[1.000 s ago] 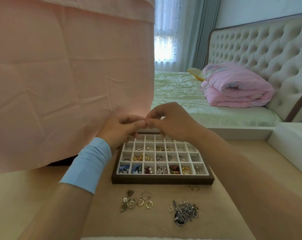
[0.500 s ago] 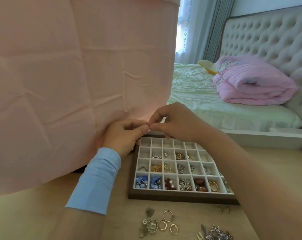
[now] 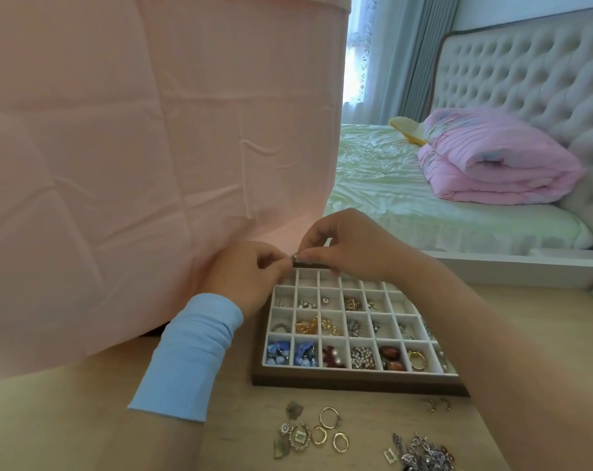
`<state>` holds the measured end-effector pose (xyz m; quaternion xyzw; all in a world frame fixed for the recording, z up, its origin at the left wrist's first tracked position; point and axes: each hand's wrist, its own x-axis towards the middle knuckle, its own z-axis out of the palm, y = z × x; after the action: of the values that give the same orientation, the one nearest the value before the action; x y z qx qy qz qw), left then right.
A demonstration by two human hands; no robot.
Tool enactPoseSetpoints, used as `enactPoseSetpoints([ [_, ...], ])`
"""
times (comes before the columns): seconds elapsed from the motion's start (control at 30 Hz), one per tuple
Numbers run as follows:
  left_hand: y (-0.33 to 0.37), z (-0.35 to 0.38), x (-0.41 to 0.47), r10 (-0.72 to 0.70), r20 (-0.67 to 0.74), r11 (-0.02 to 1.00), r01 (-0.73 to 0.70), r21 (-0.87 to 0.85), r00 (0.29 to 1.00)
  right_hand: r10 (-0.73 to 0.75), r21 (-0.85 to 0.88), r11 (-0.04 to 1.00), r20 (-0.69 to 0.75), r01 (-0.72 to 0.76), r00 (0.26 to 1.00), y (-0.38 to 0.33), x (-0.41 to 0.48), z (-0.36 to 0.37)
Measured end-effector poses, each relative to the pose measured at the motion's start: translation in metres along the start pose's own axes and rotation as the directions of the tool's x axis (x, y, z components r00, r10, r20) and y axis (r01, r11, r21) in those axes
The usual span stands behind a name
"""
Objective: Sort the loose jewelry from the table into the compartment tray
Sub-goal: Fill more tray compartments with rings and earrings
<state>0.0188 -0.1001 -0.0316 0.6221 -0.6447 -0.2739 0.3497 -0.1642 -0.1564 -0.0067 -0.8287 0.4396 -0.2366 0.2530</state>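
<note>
1. Head view shows the sorting partway done. The compartment tray (image 3: 356, 382) sits on the counter (image 3: 67, 419) with most near and middle cells filled. Along the near row, left to right, lie blue beads (image 3: 278, 352), red-and-pearl pieces (image 3: 332, 355), a pearl cluster (image 3: 363, 356), brown stones (image 3: 390, 355) and a gold ring (image 3: 416, 356). I can make out nothing in the far row.
2. Some jewelry is not yet sorted. Loose on the counter at 6 o'clock from the tray is a group of gold rings and pendants (image 3: 322, 433). A silver chain pile (image 3: 421, 453) lies at 5 o'clock, and a pair of small hooks (image 3: 439, 405) lies just beside the tray's near rim.
3. The left hand (image 3: 244, 277), above a blue sleeve (image 3: 189, 355), is at the tray's 11 o'clock corner. Its fingers (image 3: 274, 263) are curled, and the thumb and forefinger tips pinch a small silver piece (image 3: 295, 257).
4. That piece sits between the two hands' fingertips, above the tray's far rim. It is too small to tell what kind it is.
5. The right hand (image 3: 349, 246) is at 12 o'clock and pinches the same piece from the other side. Its remaining fingers (image 3: 314, 254) curl over the far row.
6. As I judge it, the piece is being worked or separated and has not yet been dropped into a cell.
</note>
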Motion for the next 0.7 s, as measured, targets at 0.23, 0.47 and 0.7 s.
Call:
enactPoseSetpoints([
  [0.23,-0.007,-0.004,0.001,-0.091,0.143,0.935,0.035,0.354,0.986,0.036,-0.250,0.968,0.196,0.014,0.980,-0.002,0.007,0.021],
  [0.47,-0.008,-0.011,0.001,-0.134,0.225,0.925,0.040,0.378,0.965,0.075,-0.453,0.888,0.304,0.075,0.950,-0.016,0.015,0.039],
  [0.7,-0.007,-0.012,0.000,-0.119,0.230,0.910,0.014,0.414,0.966,0.132,-0.510,0.859,0.308,0.046,0.942,-0.028,0.020,0.038],
])
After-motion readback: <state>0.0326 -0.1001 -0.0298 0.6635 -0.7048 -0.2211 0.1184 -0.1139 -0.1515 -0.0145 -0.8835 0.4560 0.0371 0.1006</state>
